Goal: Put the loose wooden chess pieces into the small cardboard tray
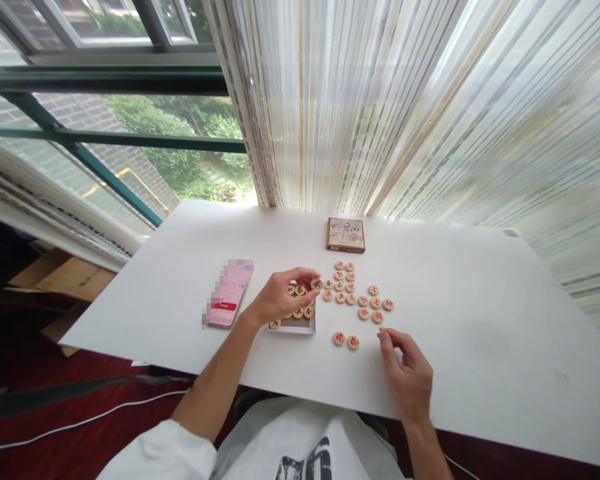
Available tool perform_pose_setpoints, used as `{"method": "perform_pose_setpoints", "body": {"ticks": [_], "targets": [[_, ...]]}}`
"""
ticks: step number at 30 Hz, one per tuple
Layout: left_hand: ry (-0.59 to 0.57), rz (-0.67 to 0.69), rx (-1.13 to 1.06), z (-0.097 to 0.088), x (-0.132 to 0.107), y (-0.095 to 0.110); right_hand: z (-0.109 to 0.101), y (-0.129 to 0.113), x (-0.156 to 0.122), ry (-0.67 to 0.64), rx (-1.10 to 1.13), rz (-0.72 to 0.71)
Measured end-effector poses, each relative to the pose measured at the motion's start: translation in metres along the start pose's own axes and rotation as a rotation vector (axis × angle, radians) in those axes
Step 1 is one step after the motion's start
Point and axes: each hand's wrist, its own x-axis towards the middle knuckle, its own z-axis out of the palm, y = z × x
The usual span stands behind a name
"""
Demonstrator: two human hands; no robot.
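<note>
My left hand (280, 293) pinches a black-marked Chinese chess piece (317, 284) between thumb and fingers, over the right side of an open tray (300, 329). Several black-marked pieces (299, 312) lie in that tray, some hidden under the hand. To the right of it, many red-marked pieces (351, 299) and a few black-marked ones (339, 286) lie flat in a loose cluster. Two red-marked pieces (353, 342) sit apart, closer to me. My right hand (408, 370) rests by the table's near side with its fingers curled and thumb against them; whether anything is inside is hidden.
A flat printed box lid (346, 235) lies at the back of the white table (460, 287). On the left is a phone (230, 293) with a pink screen. Curtains (340, 107) and a window stand behind the table's far edge.
</note>
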Motion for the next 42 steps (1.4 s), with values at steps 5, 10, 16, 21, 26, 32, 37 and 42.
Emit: {"method": "perform_pose_setpoints", "body": {"ticks": [5, 10, 16, 21, 26, 32, 37, 42], "targets": [[0.007, -0.07, -0.115, 0.012, -0.045, 0.005, 0.012, -0.028, 0.003, -0.199, 0.141, -0.04], [0.042, -0.096, -0.171, 0.024, -0.068, 0.009, 0.033, -0.069, 0.007, -0.484, 0.235, -0.037], [0.046, -0.126, -0.196, 0.026, -0.08, 0.004, 0.052, -0.09, 0.008, -0.645, 0.317, 0.042], [0.081, -0.054, -0.107, 0.018, -0.088, -0.004, 0.056, -0.085, 0.007, -0.649, 0.41, 0.14], [0.349, 0.007, 0.144, 0.009, -0.098, -0.021, 0.06, -0.073, 0.01, -0.557, 0.435, 0.136], [0.366, -0.039, 0.329, 0.012, -0.109, -0.039, 0.067, -0.066, 0.012, -0.567, 0.452, 0.126], [0.409, -0.138, 0.328, 0.017, -0.107, -0.04, 0.068, -0.069, 0.011, -0.592, 0.453, 0.155], [0.408, -0.155, 0.331, 0.02, -0.101, -0.042, 0.067, -0.067, 0.01, -0.575, 0.458, 0.185]]}}
